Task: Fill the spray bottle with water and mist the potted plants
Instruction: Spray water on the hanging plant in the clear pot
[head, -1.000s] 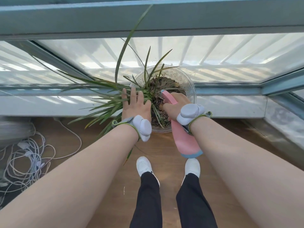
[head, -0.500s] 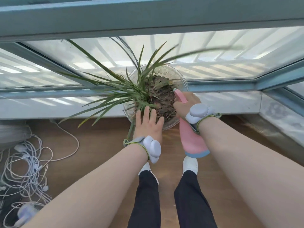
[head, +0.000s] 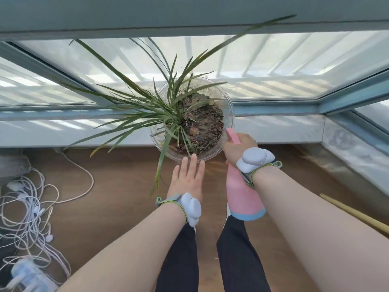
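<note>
A clear round pot (head: 231,114) of dark soil holds a plant with long narrow green leaves (head: 134,106); it stands on the white window ledge. My right hand (head: 239,147) grips the neck of a pink spray bottle (head: 244,192) with a blue base, its nozzle pointing at the soil from the pot's right rim. My left hand (head: 187,178) is flat with fingers together and extended, its fingertips at the pot's near rim and nothing in it.
A tangle of white cables (head: 27,209) lies on the wooden floor at the left, with a plug block (head: 29,275) at the lower left. A yellow stick (head: 355,213) lies at the right. Window frames (head: 189,22) run behind the ledge.
My left hand has drawn back out of the leaves to the pot's near rim. The plant's leaves have swung round to the left and back. The spray bottle has shifted slightly right.
</note>
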`<state>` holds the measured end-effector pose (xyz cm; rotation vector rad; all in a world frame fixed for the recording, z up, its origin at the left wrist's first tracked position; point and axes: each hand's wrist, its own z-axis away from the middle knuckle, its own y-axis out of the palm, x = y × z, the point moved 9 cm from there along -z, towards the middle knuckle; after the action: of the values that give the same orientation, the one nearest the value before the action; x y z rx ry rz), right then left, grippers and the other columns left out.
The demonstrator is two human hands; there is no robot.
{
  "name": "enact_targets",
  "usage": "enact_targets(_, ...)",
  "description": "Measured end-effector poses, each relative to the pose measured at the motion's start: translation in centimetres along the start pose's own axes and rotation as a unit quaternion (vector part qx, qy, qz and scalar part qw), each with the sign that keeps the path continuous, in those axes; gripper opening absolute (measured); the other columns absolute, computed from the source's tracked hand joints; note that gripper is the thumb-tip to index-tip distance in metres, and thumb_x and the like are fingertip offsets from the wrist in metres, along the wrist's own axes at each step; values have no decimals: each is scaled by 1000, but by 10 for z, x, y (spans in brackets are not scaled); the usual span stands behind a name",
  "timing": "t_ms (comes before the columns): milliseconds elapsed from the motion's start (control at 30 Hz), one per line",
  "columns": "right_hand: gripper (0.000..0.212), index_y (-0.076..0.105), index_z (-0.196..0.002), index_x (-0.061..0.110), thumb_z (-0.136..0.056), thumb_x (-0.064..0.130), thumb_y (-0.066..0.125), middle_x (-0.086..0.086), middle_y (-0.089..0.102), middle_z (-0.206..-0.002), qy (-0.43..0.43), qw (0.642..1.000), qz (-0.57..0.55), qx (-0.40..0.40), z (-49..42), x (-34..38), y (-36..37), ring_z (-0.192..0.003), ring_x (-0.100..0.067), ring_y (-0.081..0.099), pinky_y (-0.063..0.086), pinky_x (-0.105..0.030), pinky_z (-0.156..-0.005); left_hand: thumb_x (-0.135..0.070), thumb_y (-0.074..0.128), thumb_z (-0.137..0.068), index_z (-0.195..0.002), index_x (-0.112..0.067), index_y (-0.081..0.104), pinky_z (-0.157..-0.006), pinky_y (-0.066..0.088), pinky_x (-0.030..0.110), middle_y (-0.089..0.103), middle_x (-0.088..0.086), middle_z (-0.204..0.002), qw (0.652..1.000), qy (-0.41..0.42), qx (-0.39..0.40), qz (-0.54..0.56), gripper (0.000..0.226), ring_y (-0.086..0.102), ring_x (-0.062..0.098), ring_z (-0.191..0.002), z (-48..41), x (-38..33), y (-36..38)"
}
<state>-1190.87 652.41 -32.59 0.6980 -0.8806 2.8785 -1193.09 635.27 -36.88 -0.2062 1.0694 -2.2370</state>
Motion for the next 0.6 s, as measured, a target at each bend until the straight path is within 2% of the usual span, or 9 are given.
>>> enact_targets(133, 13, 51, -78, 14, -83, 21, 41, -17, 63, -89, 0, 1000, -9, -5, 8, -1, 3, -86, -39, 66, 53, -42, -84, -22, 42, -93, -149, -17, -10, -116, 14, 40, -20, 8, -157, 1000, 8, 1, 19, 77, -12, 32, -145, -1, -2, -1)
enact_targets(167, 13, 50, -76, 13, -84, 20, 42, -17, 62, -87, 2, 1000, -12, -5, 10, -2, 4, -86, -40, 66, 53, -44, -84, -24, 43, -92, -150, -17, -9, -115, 17, 40, -20, 9, -157, 1000, 10, -2, 24, 78, -11, 32, -145, -1, -3, -2)
enact_targets(233, 21, 45, -66, 15, -87, 20, 41, -17, 58, -80, 8, 1000, -12, -13, 14, -4, 5, -86, -41, 66, 52, -42, -81, -27, 47, -90, -150, -18, -5, -115, 15, 42, -17, 9, -157, 999, 12, -20, 32, 80, -8, 33, -145, 1, -2, -4)
enact_targets(300, 29, 42, -62, 15, -90, 21, 40, -20, 60, -81, 18, 999, -16, -29, 19, -8, 5, -86, -42, 67, 52, -43, -81, -29, 51, -86, -150, -21, -2, -116, 9, 46, -14, 11, -158, 999, -7, -46, 27, 84, -4, 36, -145, 4, 6, -6)
enact_targets(433, 23, 44, -63, 16, -86, 12, 42, -21, 63, -88, 35, 999, -16, -14, 28, -12, 15, -86, -41, 67, 53, -43, -81, -27, 52, -83, -150, -24, -2, -114, 16, 41, -14, 13, -157, 993, -96, -62, 25, 87, -1, 34, -145, 9, 37, -4)
enact_targets(500, 22, 42, -63, 19, -83, 10, 41, -14, 59, -83, 33, 999, -5, 5, 32, -11, 21, -85, -39, 68, 53, -39, -78, -26, 53, -84, -150, -23, -1, -113, 16, 38, -15, 13, -157, 994, -97, -48, 24, 86, -1, 31, -145, 8, 43, -1)
enact_targets(600, 22, 43, -64, 21, -84, 11, 42, -13, 60, -84, 32, 999, 7, 22, 37, -11, 31, -87, -38, 67, 53, -39, -81, -22, 56, -85, -151, -24, 0, -115, 7, 36, -13, 12, -158, 995, -83, -41, 46, 86, -3, 29, -146, 6, 43, -1)
